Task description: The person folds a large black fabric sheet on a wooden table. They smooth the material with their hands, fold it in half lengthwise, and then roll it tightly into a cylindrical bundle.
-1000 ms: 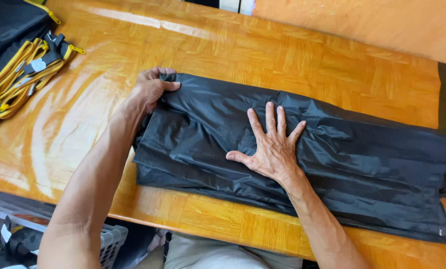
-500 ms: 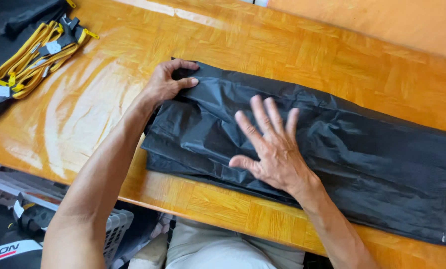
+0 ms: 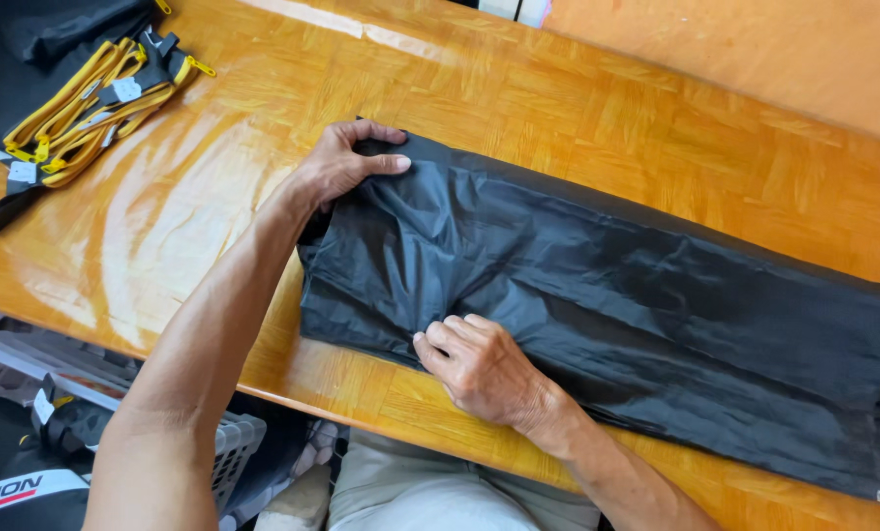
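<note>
The right hand (image 3: 479, 369), which lay flat with fingers spread on the black fabric (image 3: 617, 295) half a second ago, is now curled shut, pinching the cloth at its near edge. The left hand (image 3: 346, 162) stays at the far left corner of the fabric, thumb on top and fingers closed around the edge there, gripping it much as before. Between the two grips the cloth bunches into soft creases; to the right of the right hand it stretches long and folded across the wooden table (image 3: 577, 98). Well left of the left hand lies a bundle of yellow and black straps (image 3: 95, 103), beside another dark cloth (image 3: 56, 25). Below the table edge, near the left forearm, a white basket (image 3: 233, 442) shows.
</note>
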